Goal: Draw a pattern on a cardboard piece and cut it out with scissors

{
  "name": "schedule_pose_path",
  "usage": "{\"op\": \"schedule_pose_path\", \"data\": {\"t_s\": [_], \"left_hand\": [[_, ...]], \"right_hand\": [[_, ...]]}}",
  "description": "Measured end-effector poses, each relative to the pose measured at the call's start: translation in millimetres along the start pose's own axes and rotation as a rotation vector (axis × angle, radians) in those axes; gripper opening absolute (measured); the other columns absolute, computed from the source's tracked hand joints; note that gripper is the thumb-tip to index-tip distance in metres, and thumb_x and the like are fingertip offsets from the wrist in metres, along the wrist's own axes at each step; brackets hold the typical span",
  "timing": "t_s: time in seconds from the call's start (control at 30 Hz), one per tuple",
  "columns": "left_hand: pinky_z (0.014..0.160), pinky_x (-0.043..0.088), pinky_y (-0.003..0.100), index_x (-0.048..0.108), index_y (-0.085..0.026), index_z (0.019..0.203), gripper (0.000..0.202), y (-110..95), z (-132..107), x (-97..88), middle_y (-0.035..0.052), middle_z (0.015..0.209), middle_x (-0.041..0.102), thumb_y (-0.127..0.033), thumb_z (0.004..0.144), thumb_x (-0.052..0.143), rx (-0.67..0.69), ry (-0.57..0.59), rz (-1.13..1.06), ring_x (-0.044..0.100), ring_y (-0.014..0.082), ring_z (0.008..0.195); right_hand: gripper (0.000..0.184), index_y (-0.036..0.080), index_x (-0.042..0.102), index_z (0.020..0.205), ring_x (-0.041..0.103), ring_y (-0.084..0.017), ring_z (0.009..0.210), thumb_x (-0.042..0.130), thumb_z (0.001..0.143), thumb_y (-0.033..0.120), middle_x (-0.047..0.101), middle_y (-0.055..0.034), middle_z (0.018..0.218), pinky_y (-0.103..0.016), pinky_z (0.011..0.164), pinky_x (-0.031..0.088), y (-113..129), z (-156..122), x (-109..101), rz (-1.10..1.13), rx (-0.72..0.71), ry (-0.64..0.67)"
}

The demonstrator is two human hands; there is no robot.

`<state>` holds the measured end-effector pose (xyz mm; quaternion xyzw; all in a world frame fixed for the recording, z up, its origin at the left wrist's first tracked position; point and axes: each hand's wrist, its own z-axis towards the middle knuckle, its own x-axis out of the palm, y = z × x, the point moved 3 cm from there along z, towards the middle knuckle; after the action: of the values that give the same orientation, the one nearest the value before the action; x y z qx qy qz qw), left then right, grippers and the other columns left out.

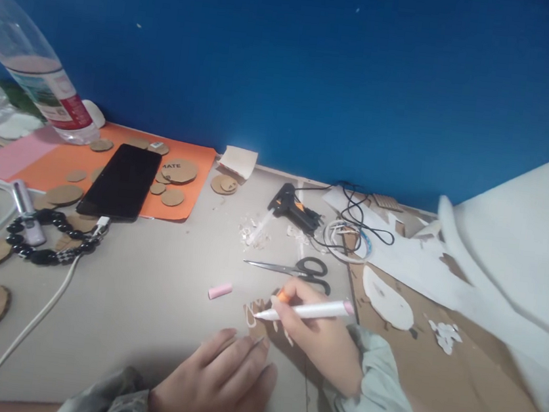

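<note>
Plainly, the small brown cardboard piece (259, 328) lies on the grey table (151, 331) just beyond our left hand (227, 379) and to the left of our right hand (316, 336), with white wavy lines across its face. We have the right hand closed in a writing grip around a white marker (319, 310), whose long axis runs roughly left to right, tip at the marked face and pink end pointing right. Our left hand lies palm down, fingers together and slightly bent, fingertips at the near edge of the piece; its underside is hidden, so we cannot tell whether it pins anything.

Both hands sit close, the left just below the tip. A pink cap (220, 291) lies a little left of the piece, and scissors (280, 269) lie beyond, handles near our right knuckles. Leftward, grey tabletop stretches to a white cable (47, 306); rightward, a brown cardboard sheet (432, 389) begins.
</note>
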<state>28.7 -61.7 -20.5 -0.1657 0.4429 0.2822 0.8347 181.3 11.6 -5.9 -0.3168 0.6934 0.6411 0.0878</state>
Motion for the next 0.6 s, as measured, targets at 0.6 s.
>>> {"op": "schedule_pose_path", "data": {"t_s": [0.6], "left_hand": [[0.094, 0.036, 0.035, 0.064, -0.019, 0.099, 0.026, -1.2, -2.2, 2.6, 0.0024, 0.104, 0.066, -0.016, 0.094, 0.038, -0.005, 0.007, 0.007, 0.057, 0.0177, 0.093]], "right_hand": [[0.021, 0.021, 0.049, 0.074, 0.049, -0.01, 0.052, 0.053, 0.089, 0.036, 0.05, 0.0071, 0.055, -0.023, 0.054, 0.039, 3.9, 0.6, -0.6, 0.052, 0.01, 0.046]]}}
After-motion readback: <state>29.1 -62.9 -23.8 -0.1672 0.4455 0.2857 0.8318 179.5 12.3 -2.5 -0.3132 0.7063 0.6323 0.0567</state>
